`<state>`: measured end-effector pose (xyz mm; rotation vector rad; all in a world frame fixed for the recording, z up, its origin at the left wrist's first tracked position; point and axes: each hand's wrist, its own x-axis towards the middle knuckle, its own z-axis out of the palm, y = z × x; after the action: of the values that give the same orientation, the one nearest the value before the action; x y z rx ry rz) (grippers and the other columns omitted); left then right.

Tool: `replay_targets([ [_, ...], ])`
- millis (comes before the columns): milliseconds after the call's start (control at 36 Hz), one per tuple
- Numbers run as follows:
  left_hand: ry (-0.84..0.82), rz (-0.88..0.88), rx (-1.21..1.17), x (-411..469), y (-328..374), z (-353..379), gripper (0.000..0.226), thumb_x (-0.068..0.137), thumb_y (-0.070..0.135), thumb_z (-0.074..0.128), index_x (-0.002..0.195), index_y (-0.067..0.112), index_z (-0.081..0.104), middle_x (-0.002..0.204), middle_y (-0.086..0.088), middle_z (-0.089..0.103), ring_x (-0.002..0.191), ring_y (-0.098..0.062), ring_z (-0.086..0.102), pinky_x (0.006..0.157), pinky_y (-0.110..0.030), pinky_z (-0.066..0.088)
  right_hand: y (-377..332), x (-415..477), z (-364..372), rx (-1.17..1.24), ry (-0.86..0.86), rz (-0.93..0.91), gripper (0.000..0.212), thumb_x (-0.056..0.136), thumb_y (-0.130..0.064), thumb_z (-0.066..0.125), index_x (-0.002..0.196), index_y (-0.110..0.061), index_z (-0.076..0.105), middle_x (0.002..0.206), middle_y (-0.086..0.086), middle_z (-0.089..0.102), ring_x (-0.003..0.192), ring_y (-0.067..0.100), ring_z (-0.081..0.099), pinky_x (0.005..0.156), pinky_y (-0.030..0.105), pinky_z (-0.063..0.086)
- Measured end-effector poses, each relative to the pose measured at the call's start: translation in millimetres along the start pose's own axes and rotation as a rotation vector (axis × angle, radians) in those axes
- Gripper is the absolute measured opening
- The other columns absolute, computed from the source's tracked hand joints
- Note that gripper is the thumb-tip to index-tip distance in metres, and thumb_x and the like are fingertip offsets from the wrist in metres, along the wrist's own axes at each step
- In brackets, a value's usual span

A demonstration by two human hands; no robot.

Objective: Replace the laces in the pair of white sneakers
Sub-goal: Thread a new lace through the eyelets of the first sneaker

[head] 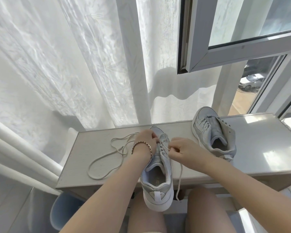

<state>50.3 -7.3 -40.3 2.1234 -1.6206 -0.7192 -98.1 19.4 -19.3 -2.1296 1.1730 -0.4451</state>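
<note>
Sneaker in hand lies on the table, heel overhanging its front edge. The left hand grips the eyelet flap and the right hand pinches the lace. Mid-lace-work, apparently; next, feed it through one eyelet.

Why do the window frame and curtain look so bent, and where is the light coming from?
Head view: the wide-angle lens bows the window frame and curtain; daylight through the open window leaves bright glare patches on the table at its right end; the near sneaker and its lace look sharp.
</note>
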Motion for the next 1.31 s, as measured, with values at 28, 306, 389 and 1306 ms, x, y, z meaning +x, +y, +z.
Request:
replay_targets([
  [28, 0.001, -0.001, -0.003, 1.0, -0.3, 0.4, 0.009, 0.089, 0.019, 0.058, 0.081, 0.017, 0.061, 0.093, -0.005, 0.066, 0.083, -0.018, 0.051, 0.072, -0.025, 0.037, -0.1, -7.8, -4.1, -0.005, 0.002, -0.037, 0.032, 0.081, -0.006, 0.049, 0.054, -0.012, 0.031, 0.063, -0.001, 0.034, 0.057, 0.009, 0.03, 0.054, 0.021, 0.025],
  [306, 0.015, -0.007, -0.026, 2.0, -0.8, 2.7, 0.012, 0.09, 0.02, 0.058, 0.09, 0.01, 0.066, 0.096, -0.007, 0.066, 0.096, -0.023, 0.057, 0.075, -0.026, 0.037, 6.5, -31.9, -41.5, 0.013, -0.006, 0.088, 0.031, 0.08, -0.027, 0.042, 0.058, -0.006, 0.043, 0.066, 0.001, 0.045, 0.061, 0.016, 0.04, 0.062, 0.035, 0.035],
  [389, 0.018, -0.015, -0.043, 1.7, -1.1, 2.9, 0.011, 0.089, 0.021, 0.06, 0.087, 0.012, 0.065, 0.096, -0.007, 0.066, 0.098, -0.024, 0.056, 0.076, -0.026, 0.039, 9.9, -12.1, -34.0, -0.089, -0.032, 0.226, 0.034, 0.093, -0.025, 0.038, 0.082, -0.003, 0.06, 0.079, 0.011, 0.058, 0.073, 0.025, 0.052, 0.068, 0.036, 0.041],
  [1306, -0.039, 0.126, 0.107, -3.8, 0.5, -7.8, 0.018, 0.092, 0.02, 0.054, 0.101, 0.009, 0.066, 0.105, -0.006, 0.066, 0.102, -0.021, 0.058, 0.079, -0.024, 0.038, 2.5, 8.2, 8.4, 0.122, -0.028, 0.131, 0.037, 0.091, -0.009, 0.042, 0.058, -0.014, 0.029, 0.063, 0.006, 0.032, 0.056, 0.012, 0.028, 0.052, 0.025, 0.022],
])
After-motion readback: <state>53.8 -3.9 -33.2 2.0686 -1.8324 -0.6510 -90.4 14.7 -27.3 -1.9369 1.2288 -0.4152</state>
